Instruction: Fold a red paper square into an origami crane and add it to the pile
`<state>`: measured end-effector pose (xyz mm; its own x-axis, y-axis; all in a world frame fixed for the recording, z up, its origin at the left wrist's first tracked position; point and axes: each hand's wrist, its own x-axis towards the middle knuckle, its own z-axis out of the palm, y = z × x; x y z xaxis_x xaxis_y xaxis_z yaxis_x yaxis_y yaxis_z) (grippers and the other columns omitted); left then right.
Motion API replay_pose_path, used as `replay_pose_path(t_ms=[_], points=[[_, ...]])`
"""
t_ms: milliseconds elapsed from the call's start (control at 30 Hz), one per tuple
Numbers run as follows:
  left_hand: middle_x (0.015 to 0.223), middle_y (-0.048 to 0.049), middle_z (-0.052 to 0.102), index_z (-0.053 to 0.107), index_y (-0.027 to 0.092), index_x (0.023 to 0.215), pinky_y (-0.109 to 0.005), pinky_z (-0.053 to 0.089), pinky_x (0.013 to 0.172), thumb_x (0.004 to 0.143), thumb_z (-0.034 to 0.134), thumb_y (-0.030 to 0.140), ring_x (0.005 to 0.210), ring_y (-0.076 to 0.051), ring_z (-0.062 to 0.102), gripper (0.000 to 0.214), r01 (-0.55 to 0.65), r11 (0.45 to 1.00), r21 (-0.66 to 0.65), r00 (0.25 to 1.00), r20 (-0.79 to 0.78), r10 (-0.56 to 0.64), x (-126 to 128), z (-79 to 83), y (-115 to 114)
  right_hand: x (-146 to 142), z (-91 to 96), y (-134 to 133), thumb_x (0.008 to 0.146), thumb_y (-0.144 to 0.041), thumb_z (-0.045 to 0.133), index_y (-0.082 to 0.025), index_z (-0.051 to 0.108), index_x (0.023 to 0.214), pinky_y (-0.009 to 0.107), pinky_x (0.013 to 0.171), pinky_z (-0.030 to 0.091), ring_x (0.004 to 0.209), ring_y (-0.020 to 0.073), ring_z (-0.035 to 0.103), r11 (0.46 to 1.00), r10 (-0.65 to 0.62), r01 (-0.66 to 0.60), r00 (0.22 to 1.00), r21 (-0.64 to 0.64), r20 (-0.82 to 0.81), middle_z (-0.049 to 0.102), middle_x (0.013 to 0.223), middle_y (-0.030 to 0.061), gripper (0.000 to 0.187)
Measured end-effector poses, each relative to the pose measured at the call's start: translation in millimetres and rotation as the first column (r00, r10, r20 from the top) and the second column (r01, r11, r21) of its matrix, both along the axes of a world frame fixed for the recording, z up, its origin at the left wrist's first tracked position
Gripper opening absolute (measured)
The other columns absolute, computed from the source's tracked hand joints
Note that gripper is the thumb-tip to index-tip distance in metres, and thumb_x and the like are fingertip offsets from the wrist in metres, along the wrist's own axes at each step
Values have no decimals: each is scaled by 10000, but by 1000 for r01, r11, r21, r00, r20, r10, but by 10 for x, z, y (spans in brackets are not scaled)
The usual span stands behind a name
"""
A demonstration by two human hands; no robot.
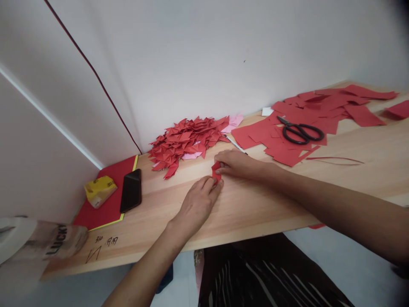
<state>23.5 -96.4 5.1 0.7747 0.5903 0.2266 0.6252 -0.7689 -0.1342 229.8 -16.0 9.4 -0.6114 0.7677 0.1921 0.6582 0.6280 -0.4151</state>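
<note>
A small folded piece of red paper (216,172) is between my hands over the middle of the wooden table. My left hand (200,200) has its fingers closed on the paper's near end. At the far end, my right hand (236,164) pinches the same piece between thumb and fingers. Parts of the paper are hidden under my fingertips. Just beyond lies a heap of folded red paper pieces (188,138), with a few pink ones (234,122) among them.
Black-handled scissors (302,133) lie on cut red paper strips (335,106) at right. A pen (235,145) rests behind my right hand. At left are a phone (131,190), a yellow packet (100,191) on a red folder (104,215), and a clear bottle marked LUCKY (68,241).
</note>
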Motion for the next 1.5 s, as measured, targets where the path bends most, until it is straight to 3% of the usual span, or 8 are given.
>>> replay_pose_path(t_ms=[133, 300, 500, 700, 967, 1067, 1200, 1500], points=[[1461, -120, 474, 453, 160, 1376, -458, 402, 1108, 1005, 318, 159, 1380, -226, 412, 395, 28, 1000, 2, 999, -15, -28, -67, -73, 10, -18, 25, -21, 894, -310, 561, -158, 607, 889, 314, 767, 369, 870, 233, 578, 1000, -19, 18, 999, 14, 49, 669, 927, 107, 158], [1537, -98, 372, 358, 144, 1447, -448, 305, 1192, 1004, 287, 130, 1451, -178, 299, 449, 37, 997, -64, 998, -47, -40, -138, -153, 17, -28, 40, -43, 908, -297, 540, -163, 605, 882, 315, 773, 370, 866, 232, 578, 999, -24, 22, 998, 30, 55, 665, 930, 106, 152], [1523, -137, 381, 392, 93, 1435, -453, 277, 1204, 984, 354, 235, 1447, -208, 309, 474, -40, 982, -184, 999, 16, 43, -33, -15, -96, -37, 23, -30, 908, -293, 530, -158, 604, 890, 313, 768, 358, 880, 238, 576, 999, -33, 30, 996, 45, 82, 656, 930, 115, 155], [1551, -112, 339, 369, 134, 1459, -457, 250, 1213, 993, 357, 301, 1459, -193, 282, 494, -66, 956, -287, 996, 42, 81, -13, 50, -142, 1, 99, -64, 877, -291, 550, -155, 599, 861, 284, 701, 357, 788, 202, 553, 998, -4, 4, 1000, -60, 0, 651, 875, 91, 145], [1538, -209, 304, 452, 112, 1407, -502, 359, 1144, 963, 431, 308, 1424, -308, 332, 486, -90, 974, -208, 990, 88, 110, -2, 29, -152, 14, 69, -87, 865, -252, 553, -168, 632, 913, 296, 755, 360, 853, 206, 573, 998, -8, 6, 999, -64, -32, 659, 949, 90, 125], [1474, -206, 408, 496, 112, 1372, -553, 359, 1126, 947, 461, 315, 1398, -331, 355, 472, -72, 987, -142, 992, 94, 86, 3, 31, -162, 0, 51, -89, 875, -271, 541, -165, 624, 905, 307, 764, 354, 865, 216, 567, 999, -21, 21, 1000, -34, 3, 655, 954, 97, 138], [1369, -173, 543, 532, 107, 1340, -531, 371, 1124, 931, 488, 321, 1311, -306, 462, 464, -85, 990, -115, 992, 85, 95, 17, 38, -193, -9, 36, -90, 873, -265, 525, -167, 616, 906, 313, 783, 351, 877, 217, 564, 1000, -23, 23, 999, -14, 25, 652, 962, 97, 137], [1482, -185, 433, 515, 92, 1361, -540, 314, 1163, 919, 508, 399, 1411, -331, 357, 538, -197, 963, -184, 973, 81, 215, 102, 62, -311, 25, 135, -131, 854, -296, 530, -163, 603, 857, 279, 687, 348, 768, 183, 530, 998, 0, 1, 1000, -70, 24, 626, 885, 83, 152]])
